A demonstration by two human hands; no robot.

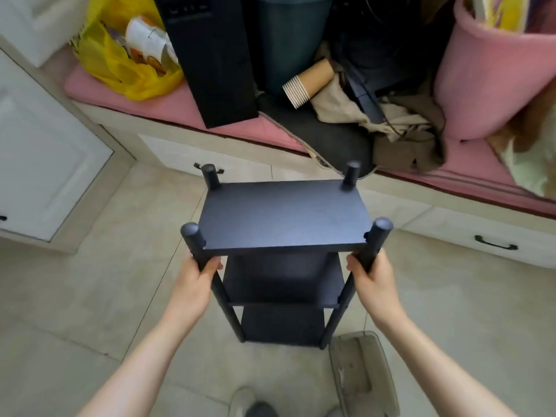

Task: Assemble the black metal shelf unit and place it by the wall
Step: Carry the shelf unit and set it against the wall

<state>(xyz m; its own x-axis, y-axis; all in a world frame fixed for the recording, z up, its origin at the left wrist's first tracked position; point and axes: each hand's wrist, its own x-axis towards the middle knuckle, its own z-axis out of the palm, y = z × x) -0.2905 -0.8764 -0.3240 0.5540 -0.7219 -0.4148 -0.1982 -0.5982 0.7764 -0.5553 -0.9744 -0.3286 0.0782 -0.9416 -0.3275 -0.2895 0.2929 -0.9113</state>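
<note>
At the near edge, the toe of a pale shoe (244,400) shows on the beige tiled floor (90,311), and a flat grey plastic tray (359,371) lies on the tiles just to its right. Two bare forearms reach forward from there. The left hand (195,278) has its grip clamped around the near left round post (192,240) of the black metal three-tier shelf unit (282,218), just below the top board. The right hand (373,275) has its grip wrapped the same way on the near right round post (378,237). The unit is upright between the hands, over the floor in the middle of the scene; whether its feet touch the tiles I cannot tell.

Beyond it runs a low white desk topped with a pink cushion (186,106), with a black drawer handle (495,243) at the right. On the cushion, from left to right, sit a yellow plastic bag (120,64), a tall black box (210,55), a dark grey round bin (288,40), a tipped stack of brown paper cups (310,84) on crumpled beige cloth (340,106), and a pink round tub (487,85).
</note>
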